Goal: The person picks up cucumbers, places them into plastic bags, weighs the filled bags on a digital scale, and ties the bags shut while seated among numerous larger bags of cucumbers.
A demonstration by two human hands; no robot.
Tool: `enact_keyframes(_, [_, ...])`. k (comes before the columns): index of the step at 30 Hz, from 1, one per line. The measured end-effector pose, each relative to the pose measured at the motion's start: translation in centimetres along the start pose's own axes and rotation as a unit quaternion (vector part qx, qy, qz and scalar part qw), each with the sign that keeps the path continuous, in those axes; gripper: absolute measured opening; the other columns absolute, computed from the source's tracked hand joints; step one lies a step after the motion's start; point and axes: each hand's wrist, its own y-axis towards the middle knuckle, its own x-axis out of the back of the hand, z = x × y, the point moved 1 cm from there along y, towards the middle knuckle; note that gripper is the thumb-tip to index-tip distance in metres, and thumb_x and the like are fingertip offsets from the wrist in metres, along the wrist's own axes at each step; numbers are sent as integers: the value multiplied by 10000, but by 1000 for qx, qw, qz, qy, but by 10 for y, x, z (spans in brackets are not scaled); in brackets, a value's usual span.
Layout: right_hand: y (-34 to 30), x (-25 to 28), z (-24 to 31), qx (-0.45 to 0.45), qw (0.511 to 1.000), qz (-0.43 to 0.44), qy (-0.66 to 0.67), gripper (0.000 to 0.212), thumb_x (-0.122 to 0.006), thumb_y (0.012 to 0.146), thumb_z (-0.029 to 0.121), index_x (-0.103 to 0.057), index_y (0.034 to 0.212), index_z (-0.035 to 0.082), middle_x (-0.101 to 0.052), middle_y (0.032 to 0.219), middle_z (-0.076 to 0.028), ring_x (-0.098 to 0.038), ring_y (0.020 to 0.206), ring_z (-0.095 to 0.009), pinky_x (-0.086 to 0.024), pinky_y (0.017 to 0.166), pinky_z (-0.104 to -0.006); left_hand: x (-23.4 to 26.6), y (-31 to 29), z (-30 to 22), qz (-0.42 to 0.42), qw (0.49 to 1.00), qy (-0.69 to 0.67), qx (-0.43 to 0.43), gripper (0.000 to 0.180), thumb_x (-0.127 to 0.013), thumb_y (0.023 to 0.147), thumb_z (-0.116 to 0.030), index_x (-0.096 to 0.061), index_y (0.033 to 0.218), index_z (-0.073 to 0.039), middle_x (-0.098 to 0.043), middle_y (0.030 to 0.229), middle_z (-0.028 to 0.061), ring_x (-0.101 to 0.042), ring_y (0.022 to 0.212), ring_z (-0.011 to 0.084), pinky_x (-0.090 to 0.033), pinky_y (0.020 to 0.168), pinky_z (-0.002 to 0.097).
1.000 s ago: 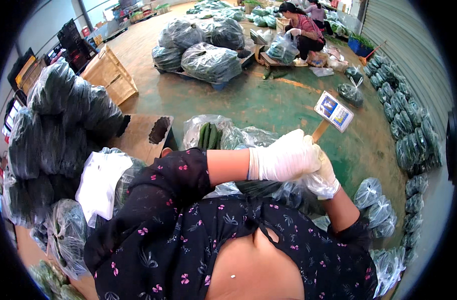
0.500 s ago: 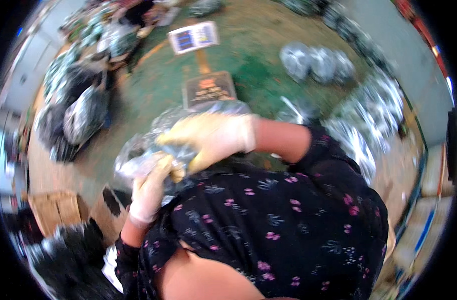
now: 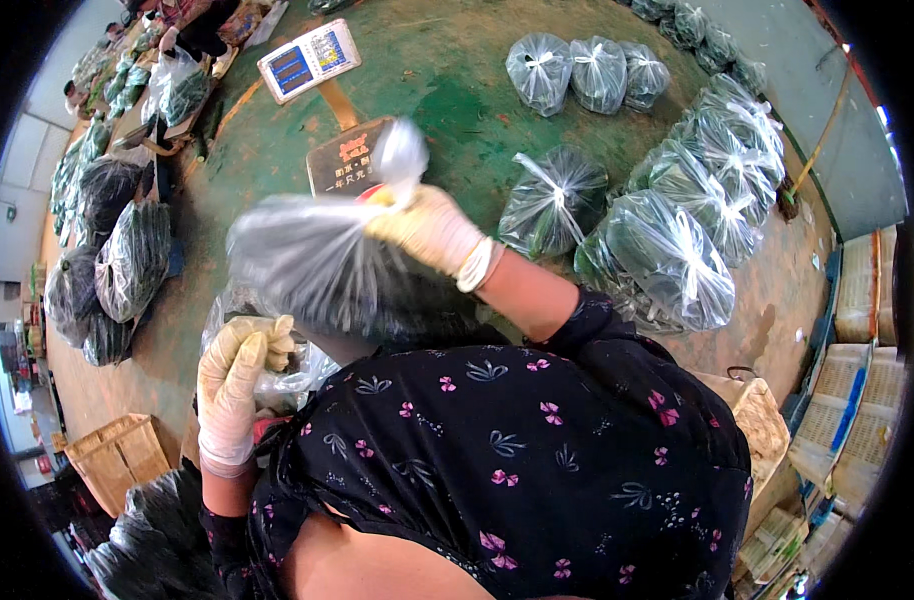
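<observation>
My right hand [image 3: 422,230], in a pale yellowish glove, is closed round the gathered neck of a clear plastic bag [image 3: 307,250]. The bag hangs in front of me, bulging with something dark, and a twist of plastic sticks up above my fist. My left hand [image 3: 239,385], gloved too, is to the left of the bag with its fingers pinched together; whatever they hold, if anything, is too small to make out. Crumpled clear plastic [image 3: 302,375] lies beside and below it. Just beyond the bag is a weighing scale, its dark platform [image 3: 347,160] partly hidden and its display [image 3: 310,62] on a post.
Tied clear bags of greens stand at the right [image 3: 677,265] and in a short row [image 3: 597,75] farther off. More filled bags [image 3: 132,255] line the left. A cardboard box [image 3: 122,460] and black plastic [image 3: 157,540] lie at the lower left; crates [image 3: 837,400] stand at the right.
My hands, together on the plastic before, are now apart. The right has drawn the bag up by its neck; the left has moved left. The view has shifted slightly.
</observation>
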Motion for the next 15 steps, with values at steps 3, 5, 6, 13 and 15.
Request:
enact_keyframes(3, [6,52,-39,-66,987,-118,81,194,-694,770,69,-656,949,5,-654,855,-41,-593,802,-113,-472,749,-250,12,6,15,-1,1000,28,12,273,-547,937,-209,-648,1023,29,-638,871,25,-525,758,64,-423,725,214])
enact_keyframes(5, [7,73,-51,-79,973,-201,83,179,-702,758,46,-655,927,8,-657,852,-43,-597,800,-123,-471,756,-253,21,5,27,-16,999,25,38,265,-541,941,-203,-651,1023,24,-645,864,19,-526,752,61,-424,724,211])
enact_keyframes(6, [9,92,-70,-65,964,-248,74,172,-701,755,30,-651,918,9,-658,853,-44,-598,799,-125,-471,751,-257,26,6,35,-28,998,19,58,264,-541,941,-204,-651,1022,22,-646,861,15,-527,746,60,-425,723,212])
enact_keyframes(13, [4,224,-155,0,868,-497,-21,240,-689,779,58,-614,1004,22,-655,923,-67,-597,808,-162,-464,761,-295,45,3,68,-114,978,11,174,290,-512,949,-252,-662,975,-5,-613,801,-15,-498,693,63,-402,653,211])
enact_keyframes(15, [-4,252,-173,-92,788,-548,-264,305,-609,833,175,-568,1048,-38,-660,985,-192,-632,889,-301,-467,798,-361,49,5,87,-119,974,-41,190,275,-512,943,-240,-660,987,-12,-613,810,-17,-495,686,65,-401,653,211])
